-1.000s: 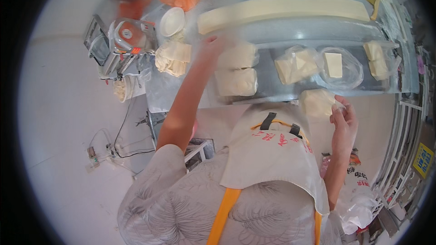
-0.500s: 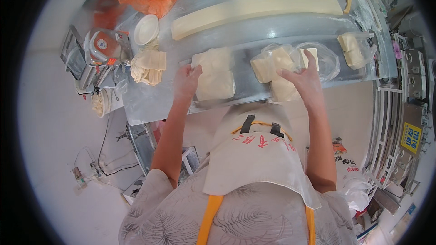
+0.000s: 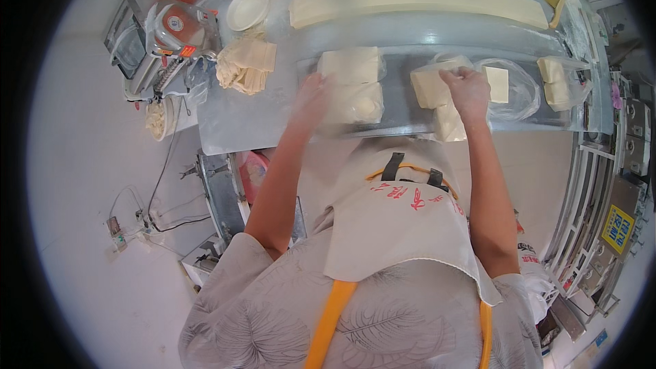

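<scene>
Curling at the 3 o'clock edge of a film-wrapped stack (image 3: 427,89), the right grip (image 3: 470,96) has thumb and fingertips close together; whether it pinches the film cannot be told. The stack's top edge slants toward 2 o'clock; the hand partly hides its long axis. A second stack (image 3: 448,124) lies at 7 o'clock from this grip. The left grip (image 3: 311,101) is blurred, its opening and hold indeterminate, just at the 9 o'clock side of two wrapped blocks (image 3: 350,65). The upper block's long axis runs 9 to 3 o'clock. Forearms point toward 1 o'clock (left) and 11 o'clock (right). Farther out, at 12 o'clock on the tabletop (image 3: 253,119), lies a long pale strip (image 3: 417,1).
</scene>
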A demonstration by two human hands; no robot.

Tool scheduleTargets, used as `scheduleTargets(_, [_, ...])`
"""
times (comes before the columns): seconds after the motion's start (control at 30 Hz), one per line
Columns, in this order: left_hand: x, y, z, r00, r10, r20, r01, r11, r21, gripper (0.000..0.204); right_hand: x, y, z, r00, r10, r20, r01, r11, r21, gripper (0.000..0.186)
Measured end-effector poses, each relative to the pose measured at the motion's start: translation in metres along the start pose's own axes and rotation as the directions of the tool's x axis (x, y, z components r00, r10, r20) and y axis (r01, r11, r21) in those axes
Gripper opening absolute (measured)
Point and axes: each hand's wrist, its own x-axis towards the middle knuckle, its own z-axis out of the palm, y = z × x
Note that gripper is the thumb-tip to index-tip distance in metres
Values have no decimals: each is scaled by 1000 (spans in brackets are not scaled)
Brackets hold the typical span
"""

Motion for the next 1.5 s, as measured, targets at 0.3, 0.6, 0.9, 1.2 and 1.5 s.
scheduleTargets(0.3, [-10,54,19,973,-23,230,54,991,-126,54,-6,31,-16,993,112,34,-117,917,382,32])
scheduleTargets(0.6, [-44,93,13,963,-260,76,218,580,-785,16,-97,37,-74,974,223,-26,-188,874,448,34])
scheduleTargets(0.9, [-85,167,-9,949,-197,245,314,640,-701,14,-199,77,-136,918,387,-87,-234,706,669,26])
scheduleTargets(1.2, [-187,270,75,947,-128,294,287,746,-601,15,-258,232,-181,867,447,-223,-208,729,652,24])
scheduleTargets(1.5, [-245,400,266,763,140,631,271,817,-509,9,-301,408,-310,756,561,-337,-183,676,714,36])
